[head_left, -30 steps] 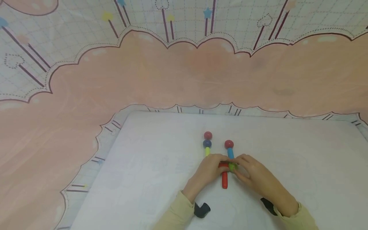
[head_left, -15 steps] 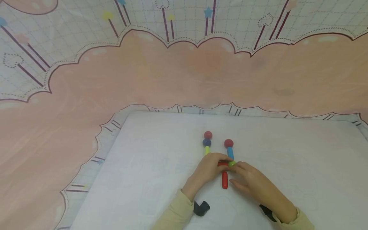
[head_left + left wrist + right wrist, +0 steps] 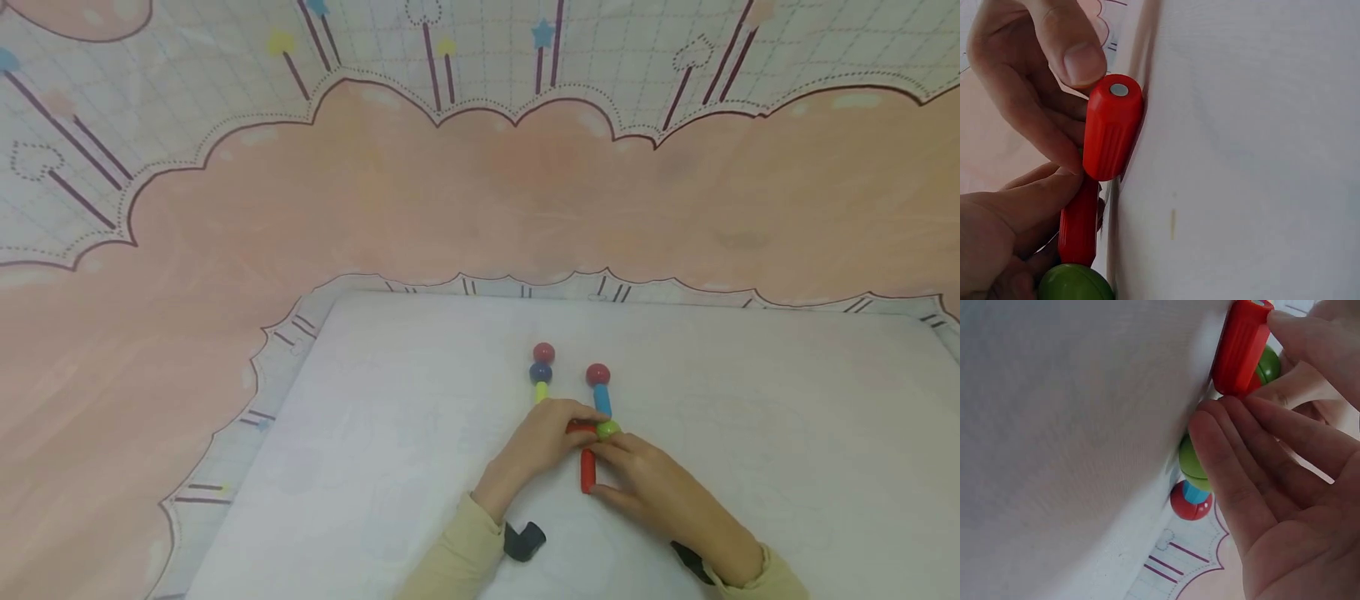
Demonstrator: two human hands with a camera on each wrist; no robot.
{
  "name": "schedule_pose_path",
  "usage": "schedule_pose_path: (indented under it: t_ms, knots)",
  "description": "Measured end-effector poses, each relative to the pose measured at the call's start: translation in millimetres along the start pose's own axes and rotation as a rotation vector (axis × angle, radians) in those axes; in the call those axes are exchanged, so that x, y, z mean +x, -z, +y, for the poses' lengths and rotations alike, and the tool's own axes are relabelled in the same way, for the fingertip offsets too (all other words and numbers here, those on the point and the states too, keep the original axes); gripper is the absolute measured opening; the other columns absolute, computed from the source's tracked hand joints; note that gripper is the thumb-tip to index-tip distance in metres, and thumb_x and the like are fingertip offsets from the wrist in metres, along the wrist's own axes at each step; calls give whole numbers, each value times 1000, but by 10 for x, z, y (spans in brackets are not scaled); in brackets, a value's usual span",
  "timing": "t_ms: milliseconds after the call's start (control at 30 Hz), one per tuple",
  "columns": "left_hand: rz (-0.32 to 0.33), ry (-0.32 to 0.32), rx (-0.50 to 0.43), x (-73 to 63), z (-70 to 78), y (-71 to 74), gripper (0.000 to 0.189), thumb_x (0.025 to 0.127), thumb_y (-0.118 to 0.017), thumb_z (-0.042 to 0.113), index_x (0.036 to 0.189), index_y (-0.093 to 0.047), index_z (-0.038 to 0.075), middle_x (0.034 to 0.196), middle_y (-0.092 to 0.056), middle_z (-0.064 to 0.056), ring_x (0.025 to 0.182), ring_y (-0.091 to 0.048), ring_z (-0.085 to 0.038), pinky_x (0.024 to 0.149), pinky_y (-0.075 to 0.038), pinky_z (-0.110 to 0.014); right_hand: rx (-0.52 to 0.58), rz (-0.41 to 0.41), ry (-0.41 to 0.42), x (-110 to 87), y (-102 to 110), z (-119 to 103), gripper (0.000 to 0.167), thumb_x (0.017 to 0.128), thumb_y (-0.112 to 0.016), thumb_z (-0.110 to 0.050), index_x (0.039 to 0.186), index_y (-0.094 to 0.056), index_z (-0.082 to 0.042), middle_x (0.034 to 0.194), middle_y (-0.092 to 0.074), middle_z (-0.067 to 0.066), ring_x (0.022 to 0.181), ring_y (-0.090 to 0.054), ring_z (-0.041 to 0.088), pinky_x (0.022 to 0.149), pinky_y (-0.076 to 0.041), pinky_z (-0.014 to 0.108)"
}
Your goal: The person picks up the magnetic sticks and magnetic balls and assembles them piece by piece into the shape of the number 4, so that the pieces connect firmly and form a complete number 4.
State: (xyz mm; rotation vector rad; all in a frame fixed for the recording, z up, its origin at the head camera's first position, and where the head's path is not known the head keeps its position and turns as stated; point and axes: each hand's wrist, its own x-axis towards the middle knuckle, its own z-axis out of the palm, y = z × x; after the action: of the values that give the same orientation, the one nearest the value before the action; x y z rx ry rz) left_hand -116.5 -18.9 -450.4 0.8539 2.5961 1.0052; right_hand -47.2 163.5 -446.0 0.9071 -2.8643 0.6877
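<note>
Balls and short sticks lie joined in a figure on the white table. My left hand pinches a red magnetic stick lying crosswise, a green ball at one end. A second red magnetic stick runs from it toward me, a silver disc in its near end. My right hand spans this one, thumb at the near end and fingertips by the far end. Close to those fingertips sits another green ball, followed by a blue stick and a red ball.
Beyond my left hand, a yellow stick, a dark blue ball and a red ball form a line. Black straps show at both wrists. A patterned cloth lies past the white tabletop.
My right hand has left the green ball beside the blue stick and shifted toward me, its thumb coming to the near end of the red magnetic stick. My left hand stays nearly still.
</note>
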Motion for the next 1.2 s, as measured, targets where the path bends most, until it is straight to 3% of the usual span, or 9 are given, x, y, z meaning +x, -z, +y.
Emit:
schedule_pose_path:
  t_ms: [133, 300, 467, 1200]
  knots:
    - [-6, -19, -12, -4, -16, 11, 33, 90, -73, 15, 123, -72, 19, 115, -73, 8, 107, -64, -4, 95, -48, -15, -1, -2, 9, 3, -13, -8, 51, 81, -83, -25, 122, -67, 0, 122, -66, 11, 111, -65, 24, 91, -56, 41]
    - [-8, -17, -25, -9, -27, 16, 33, 90, -72, 16, 123, -72, 21, 115, -73, 8, 104, -64, -3, 94, -48, -14, 4, -25, -40, 11, -18, -34, 56, 79, -84, -30, 123, -66, 0, 125, -65, 11, 114, -64, 25, 93, -55, 41]
    - [-6, -11, -38, -19, -32, 13, 33, 90, -72, 16, 123, -72, 21, 115, -73, 8, 101, -64, -1, 92, -48, -13, -32, -11, -67, 22, -44, -71, 55, 76, -86, -31, 117, -68, 0, 118, -65, 8, 108, -64, 22, 92, -55, 39]
    - [0, -4, -41, -14, -21, 5, 32, 90, -72, 16, 122, -72, 20, 114, -73, 8, 103, -64, -2, 92, -47, -12, -70, 31, -5, -16, -34, -20, 46, 72, -85, -24, 108, -68, -2, 107, -66, 5, 98, -62, 16, 86, -58, 36]
